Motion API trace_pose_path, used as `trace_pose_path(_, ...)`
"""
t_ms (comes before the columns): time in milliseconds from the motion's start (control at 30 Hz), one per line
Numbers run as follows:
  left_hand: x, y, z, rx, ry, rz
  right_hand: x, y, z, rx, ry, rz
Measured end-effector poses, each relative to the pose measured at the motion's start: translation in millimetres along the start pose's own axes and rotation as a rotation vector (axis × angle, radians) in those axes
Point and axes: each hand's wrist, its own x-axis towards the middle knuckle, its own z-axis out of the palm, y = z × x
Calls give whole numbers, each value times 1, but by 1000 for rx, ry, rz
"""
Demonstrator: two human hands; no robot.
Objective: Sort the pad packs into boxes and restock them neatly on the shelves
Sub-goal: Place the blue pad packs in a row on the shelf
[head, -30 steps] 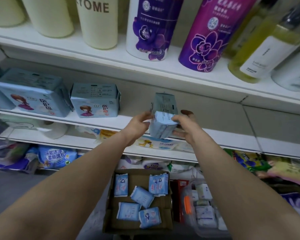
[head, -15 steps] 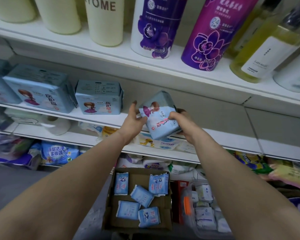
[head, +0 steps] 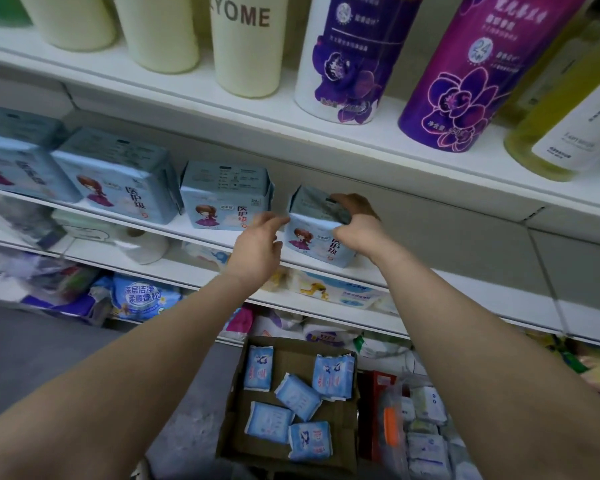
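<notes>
A light blue pad pack (head: pixel 317 242) with a cartoon girl stands upright on the white middle shelf (head: pixel 430 277). My right hand (head: pixel 355 221) grips its top right corner, fingers curled over the top edge. My left hand (head: pixel 258 242) sits at the pack's left side, fingers loosely extended and touching its left edge. To the left, three similar packs stand in a row: one (head: pixel 226 195) close by, a larger one (head: pixel 118 181), and another (head: pixel 11 161) at the frame edge. Below, an open cardboard box (head: pixel 340 419) on the floor holds several small blue pad packs (head: pixel 297 396).
The top shelf carries cream bottles (head: pixel 246 46), purple flowered bottles (head: pixel 465 71) and a yellow bottle (head: pixel 555 133). Lower shelves hold tissue and wipe packs (head: pixel 142 299). A clear bag of small white packs (head: pixel 426 438) lies right of the box.
The pack was held tilted in the air in front of the shelf; it now stands upright on the middle shelf, right of the row. Both hands moved forward with it.
</notes>
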Motion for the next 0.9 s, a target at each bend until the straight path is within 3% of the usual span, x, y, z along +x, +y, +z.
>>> trace_pose_path(67, 7, -5, -15, 173, 149, 201, 0, -6, -1, -95, -37, -1)
trace_pose_path(133, 21, -11, -31, 436, 195, 268, -2, -14, -3, -232, -79, 8)
trace_pose_path(300, 66, -33, -65, 842, -184, -18, 1, -37, 1, -380, -115, 26)
trace_pose_path(667, 81, -60, -81, 655, -291, 197, -9, -45, 19, -312, -44, 49)
trace_pose_path(900, 78, -61, -82, 653, -291, 223, -16, -52, 24, -297, -32, 48)
